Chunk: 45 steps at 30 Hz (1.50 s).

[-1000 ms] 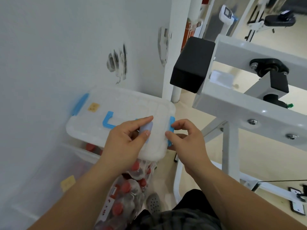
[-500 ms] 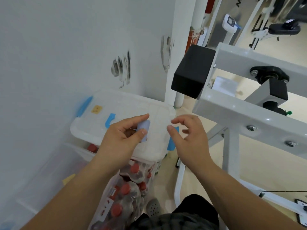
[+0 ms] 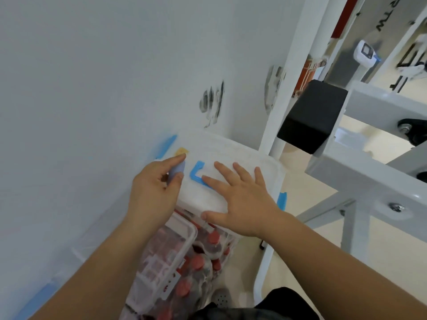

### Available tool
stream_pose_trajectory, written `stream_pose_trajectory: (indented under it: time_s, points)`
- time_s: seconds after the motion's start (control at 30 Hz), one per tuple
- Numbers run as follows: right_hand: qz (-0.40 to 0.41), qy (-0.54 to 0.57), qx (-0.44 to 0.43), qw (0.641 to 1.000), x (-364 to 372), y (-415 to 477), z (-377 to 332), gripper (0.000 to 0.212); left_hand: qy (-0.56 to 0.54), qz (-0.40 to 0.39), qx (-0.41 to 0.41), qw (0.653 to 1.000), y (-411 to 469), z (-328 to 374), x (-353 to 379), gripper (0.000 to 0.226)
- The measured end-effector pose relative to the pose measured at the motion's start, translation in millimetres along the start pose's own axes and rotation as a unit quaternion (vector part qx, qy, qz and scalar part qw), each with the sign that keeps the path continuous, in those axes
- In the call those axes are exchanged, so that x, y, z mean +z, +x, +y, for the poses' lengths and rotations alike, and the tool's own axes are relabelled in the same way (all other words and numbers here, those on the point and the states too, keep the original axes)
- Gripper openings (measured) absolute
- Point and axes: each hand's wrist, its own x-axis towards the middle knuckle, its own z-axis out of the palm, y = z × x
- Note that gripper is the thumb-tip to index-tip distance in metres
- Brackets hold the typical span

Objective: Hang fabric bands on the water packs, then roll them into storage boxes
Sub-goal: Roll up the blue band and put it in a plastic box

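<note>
The left hand [image 3: 152,192] pinched a rolled fabric band [image 3: 178,170] nearest the red-capped water packs [image 3: 196,264] below it, while the right hand [image 3: 245,204] lay spread-fingered on the storage-box lid [image 3: 231,148].

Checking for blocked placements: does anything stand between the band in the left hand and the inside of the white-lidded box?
Yes: the white lid lies in the way, covering the opening, with the right hand flat on it. The left hand pinches the rolled band over the lid's left part.
</note>
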Motion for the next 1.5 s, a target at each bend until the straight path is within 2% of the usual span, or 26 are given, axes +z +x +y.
stream_pose_trajectory:
  time_s: [0.3, 0.4, 0.5, 0.6, 0.7, 0.87, 1.0, 1.1, 1.17, 1.3, 1.4, 1.5]
  points:
    - [-0.009, 0.016, 0.039, 0.999, -5, -41, 19, 0.083, -0.036, -0.068, -0.042, 0.996, 1, 2, 10, 0.03]
    - [0.037, 0.038, 0.039, 0.998, -17, -30, 9, 0.074, -0.122, -0.046, -0.082, 0.988, -1, 1, 7, 0.032]
    - [0.089, 0.032, -0.015, 0.995, -26, 0, -4, 0.061, -0.204, -0.017, -0.117, 0.972, 0, -2, -1, 0.034]
    - [0.075, 0.003, -0.087, 0.993, -31, 42, -13, 0.057, -0.25, 0.005, -0.127, 0.96, -2, -5, -4, 0.034]
    - [0.073, -0.025, -0.12, 0.99, -32, 76, -17, 0.057, -0.283, 0.034, -0.141, 0.948, -3, -7, -4, 0.033]
    - [0.104, -0.056, -0.109, 0.987, -20, 82, -15, 0.059, -0.277, 0.032, -0.139, 0.95, 1, -10, -5, 0.033]
    - [0.093, -0.07, -0.102, 0.988, -18, 86, -13, 0.06, -0.263, 0.025, -0.133, 0.955, 3, -8, -6, 0.033]
    - [0.068, -0.005, -0.107, 0.992, -26, 86, -11, 0.063, -0.239, 0.03, -0.129, 0.962, 5, -5, -5, 0.033]
    - [0.085, 0.086, -0.09, 0.989, -32, 71, -1, 0.06, -0.207, 0.031, -0.119, 0.971, 6, -3, -3, 0.033]
    - [0.229, 0.112, 0.012, 0.967, -26, 9, 40, 0.044, -0.134, 0.049, -0.077, 0.987, 4, 4, 5, 0.031]
    - [0.269, 0.133, 0.105, 0.948, -7, -48, 68, 0.035, -0.033, 0.034, 0.062, 0.997, -1, 15, 13, 0.034]
    - [0.297, 0.199, 0.156, 0.921, 11, -95, 83, 0.027, -0.019, -0.052, 0.176, 0.983, -13, 36, 23, 0.04]
